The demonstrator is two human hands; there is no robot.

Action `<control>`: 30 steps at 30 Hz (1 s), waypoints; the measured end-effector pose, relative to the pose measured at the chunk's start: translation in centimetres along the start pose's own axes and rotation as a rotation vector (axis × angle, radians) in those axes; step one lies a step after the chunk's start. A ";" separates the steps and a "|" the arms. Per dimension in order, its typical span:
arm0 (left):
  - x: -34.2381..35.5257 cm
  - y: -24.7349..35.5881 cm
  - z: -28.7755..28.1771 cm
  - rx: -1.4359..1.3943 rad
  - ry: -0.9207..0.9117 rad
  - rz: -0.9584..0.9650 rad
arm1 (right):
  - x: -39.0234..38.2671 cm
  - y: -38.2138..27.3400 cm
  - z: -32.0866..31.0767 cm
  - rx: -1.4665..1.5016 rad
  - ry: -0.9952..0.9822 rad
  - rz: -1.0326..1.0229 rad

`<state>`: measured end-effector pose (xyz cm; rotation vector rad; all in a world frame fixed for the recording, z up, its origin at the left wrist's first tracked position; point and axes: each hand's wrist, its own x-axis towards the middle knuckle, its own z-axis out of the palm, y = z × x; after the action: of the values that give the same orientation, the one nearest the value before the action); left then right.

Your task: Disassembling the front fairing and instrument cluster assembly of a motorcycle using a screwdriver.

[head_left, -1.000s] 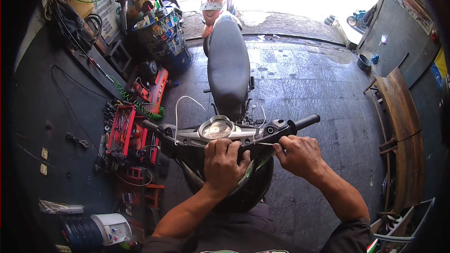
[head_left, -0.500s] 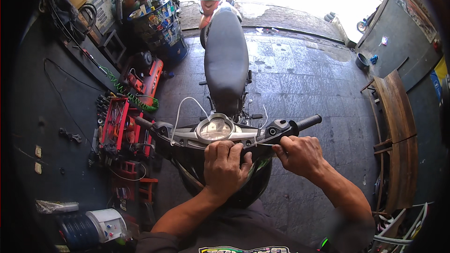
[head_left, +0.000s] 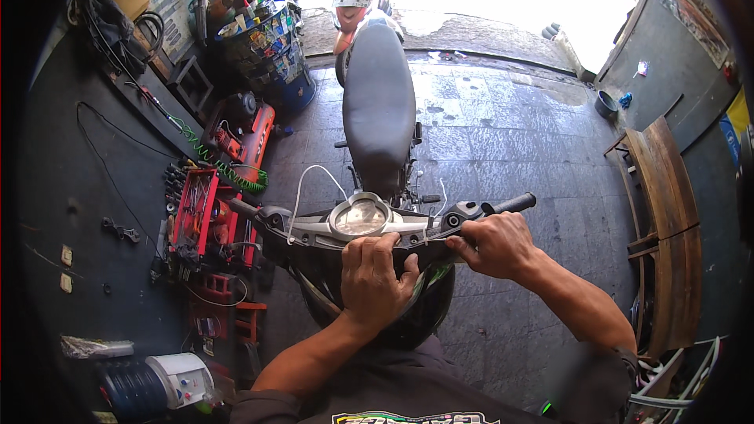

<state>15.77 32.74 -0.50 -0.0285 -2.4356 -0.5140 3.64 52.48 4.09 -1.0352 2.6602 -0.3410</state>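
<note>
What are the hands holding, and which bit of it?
The right hand seems to pinch a thin pale strip by its end, between thumb and fingers. The left hand is against the motorbike's handlebar cover; whether it grips anything can't be told.

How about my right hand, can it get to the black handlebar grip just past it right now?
Most likely yes: the black handlebar grip lies just beyond the right hand, and nothing visible stands between them.
</note>
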 end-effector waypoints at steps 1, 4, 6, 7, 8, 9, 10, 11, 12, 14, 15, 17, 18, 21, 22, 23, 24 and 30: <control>0.0 0.0 -0.1 0.003 -0.001 -0.003 | -0.1 0.0 0.6 -0.065 0.139 -0.075; 0.0 -0.1 -0.3 0.007 -0.001 0.004 | -0.3 -0.1 1.5 -0.155 0.325 -0.158; -0.1 0.0 -0.4 -0.018 0.006 0.012 | -0.4 0.6 1.5 -0.064 0.240 -0.167; -0.1 -0.1 -0.3 -0.014 0.013 0.015 | -0.2 0.9 1.3 -0.066 0.246 -0.171; -0.2 0.0 -0.2 -0.031 0.023 0.024 | -0.1 1.2 1.3 -0.066 0.228 -0.188; -0.1 -0.1 0.0 -0.049 0.033 0.032 | 0.0 1.3 1.3 -0.065 0.209 -0.204; -0.1 -0.1 0.0 -0.045 0.032 0.027 | -0.1 1.1 1.5 -0.063 0.205 -0.210; 0.0 -0.1 -0.1 -0.034 0.029 0.023 | -0.3 0.8 1.6 -0.085 0.249 -0.194; 0.0 -0.1 -0.1 -0.025 0.025 0.019 | -0.3 0.4 1.5 -0.106 0.293 -0.177; 0.0 -0.1 -0.3 -0.020 0.004 0.001 | -0.2 0.1 1.4 -0.120 0.314 -0.205; -0.1 -0.1 -0.4 -0.018 -0.012 -0.008 | -0.2 0.0 1.6 -0.112 0.316 -0.191; 0.0 -0.2 -0.3 -0.020 -0.007 -0.001 | 0.1 0.1 1.6 -0.106 0.321 -0.175; 0.0 -0.2 -0.2 -0.022 0.000 0.007 | 0.4 0.2 1.2 -0.108 0.280 -0.192; 0.0 -0.3 -0.3 -0.030 0.000 0.018 | 1.0 1.2 0.6 -0.100 0.229 -0.227; 0.1 -0.2 -0.2 -0.035 0.001 0.021 | 1.2 1.6 0.8 -0.088 0.216 -0.265; 0.1 -0.1 -0.1 -0.039 0.010 0.016 | 1.3 2.0 1.0 -0.070 0.260 -0.297; 0.2 0.0 0.0 -0.044 0.019 0.011 | 1.1 2.1 0.9 -0.076 0.261 -0.290; 2.7 -0.4 -1.4 -0.114 -0.218 -0.082 | 0.6 0.6 1.5 -0.155 0.393 -0.266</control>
<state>14.44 31.59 1.97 -0.0341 -2.6246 -0.7200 3.30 52.30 2.38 -1.5166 2.9280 -0.4365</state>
